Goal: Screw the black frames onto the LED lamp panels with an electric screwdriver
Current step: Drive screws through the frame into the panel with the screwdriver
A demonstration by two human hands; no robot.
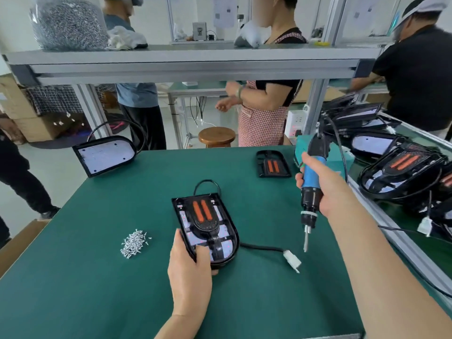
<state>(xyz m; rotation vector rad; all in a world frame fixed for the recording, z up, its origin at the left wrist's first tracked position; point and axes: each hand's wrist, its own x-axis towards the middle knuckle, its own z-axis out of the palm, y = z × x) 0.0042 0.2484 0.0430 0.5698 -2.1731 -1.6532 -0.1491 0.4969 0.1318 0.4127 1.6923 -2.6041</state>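
An LED lamp panel [226, 232] lies mid-table with a black frame [204, 215] bearing two orange strips on top. My left hand [189, 272] grips the panel's near left corner, thumb on its face. My right hand [325, 184] holds the blue and black electric screwdriver [309, 192] upright, its bit hanging above the mat to the right of the panel, clear of it. A pile of small silver screws [133, 243] sits left of the panel. The panel's black cable with a white plug [292, 260] trails to the right.
A bare lamp panel [105, 155] lies at the far left corner of the green mat [97, 277], and a loose black frame [272, 163] at the far right. Several framed lamps [401, 170] are stacked on the right bench. People stand beyond the table, near a wooden stool [216, 137].
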